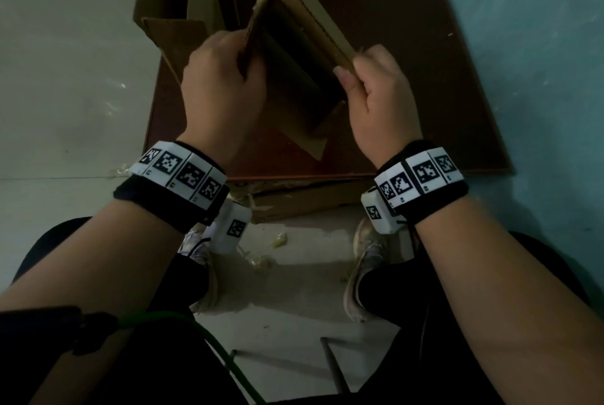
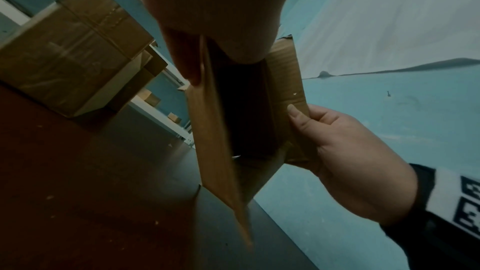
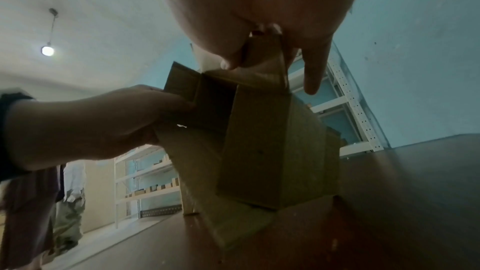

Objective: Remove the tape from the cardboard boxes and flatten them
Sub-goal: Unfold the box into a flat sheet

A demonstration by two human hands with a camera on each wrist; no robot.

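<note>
The small cardboard box (image 1: 294,55) stands open-ended on the dark brown board (image 1: 425,78) that lies on the floor, held between both hands just in front of the seated person's knees. No tape shows on it in any view, so the step in hand looks like flattening: the box reads as an open sleeve, its side walls already leaning towards each other and its flaps splayed out at the end nearer the person.

The left hand (image 1: 219,78) grips the box's left wall, thumb on the near side and fingers curled over the edge towards the inside. The right hand (image 1: 376,84) pinches the box's right flap, thumb lying flat along the inner face and the other fingers folded behind it; from the right wrist view one finger hangs straight down past the flap's edge. Both hands are closed on cardboard, neither spread.

The next move probably calls for pushing the two held walls in opposite directions so the sleeve shears along its corner creases, then pressing it down flat onto the board. The splayed flaps could catch on the board, so they need to fold in line with the walls.

Beyond the held box, to its left, another open box (image 1: 173,6) stands on the floor with its flaps up. From the left wrist view a larger taped box (image 2: 70,48) sits further off, still sealed with clear tape.
</note>
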